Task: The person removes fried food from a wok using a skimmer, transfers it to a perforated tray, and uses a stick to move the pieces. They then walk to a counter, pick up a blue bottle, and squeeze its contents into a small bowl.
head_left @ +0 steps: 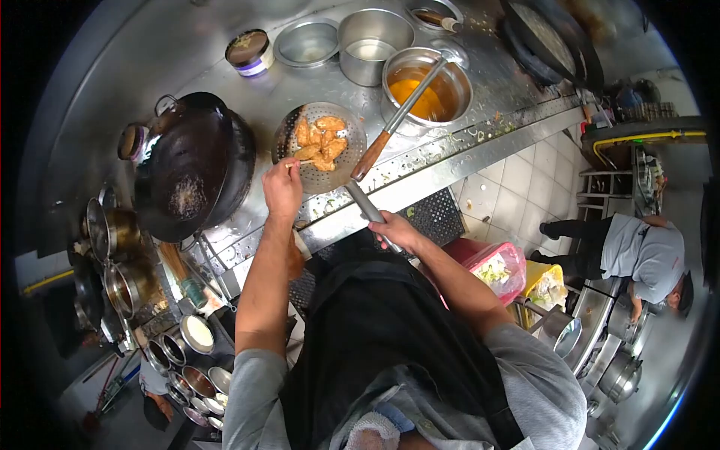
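Note:
My right hand [394, 230] is closed around the grey handle [365, 204] of a round perforated strainer [352, 161], which is over the steel counter. Several golden-brown fried pieces [330, 148] lie in the strainer. At its near left rim, my left hand [283, 187] pinches a thin pale stick [297, 163] that reaches toward the fried pieces. A ladle with a wooden handle [370, 155] rests across a steel pot [466, 94] of orange liquid, its handle end close to the strainer.
A dark wok [187, 165] stands left of the strainer. Behind are a steel pot [367, 49], a bowl [306, 43] and a labelled tub [249, 52]. Food scraps litter the counter edge. At right are a pink-lined bin [491, 266] and another person [637, 247].

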A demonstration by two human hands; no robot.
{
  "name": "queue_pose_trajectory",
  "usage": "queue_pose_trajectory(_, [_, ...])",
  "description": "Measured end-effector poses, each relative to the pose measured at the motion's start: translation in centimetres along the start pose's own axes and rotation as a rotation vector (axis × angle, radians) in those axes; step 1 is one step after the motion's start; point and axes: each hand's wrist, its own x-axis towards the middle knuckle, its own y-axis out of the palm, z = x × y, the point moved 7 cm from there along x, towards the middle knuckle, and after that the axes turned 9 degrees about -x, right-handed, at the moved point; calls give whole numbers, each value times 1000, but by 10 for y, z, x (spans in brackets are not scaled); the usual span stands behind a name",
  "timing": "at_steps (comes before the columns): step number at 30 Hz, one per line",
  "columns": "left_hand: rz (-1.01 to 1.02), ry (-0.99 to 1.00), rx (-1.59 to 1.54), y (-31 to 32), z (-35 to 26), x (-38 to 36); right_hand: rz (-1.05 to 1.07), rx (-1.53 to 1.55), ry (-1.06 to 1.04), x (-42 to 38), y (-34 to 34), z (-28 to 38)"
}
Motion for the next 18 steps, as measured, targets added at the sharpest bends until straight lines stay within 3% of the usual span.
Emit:
queue_pose_trajectory(8, [62,42,-22,31,6,6,60,-77,40,-4,-11,7])
queue_pose_trajectory(12, [82,-57,14,26,2,-3,53,-26,51,-3,-22,2])
queue_pose_trajectory(14, [37,-76,21,7,-7,-5,-359,-743,-242,-7,-44,29])
queue_pose_trajectory(15, [37,-86,24,1,-9,-5,-626,-821,-424,-20,-46,57])
queue_pose_trajectory(17, [20,-9,45,-8,-19,-6,-763,-930,-673,-23,-35,95])
queue_pose_trajectory(18, [17,-16,52,-8,-17,-8,-753,-930,-677,-12,-28,105])
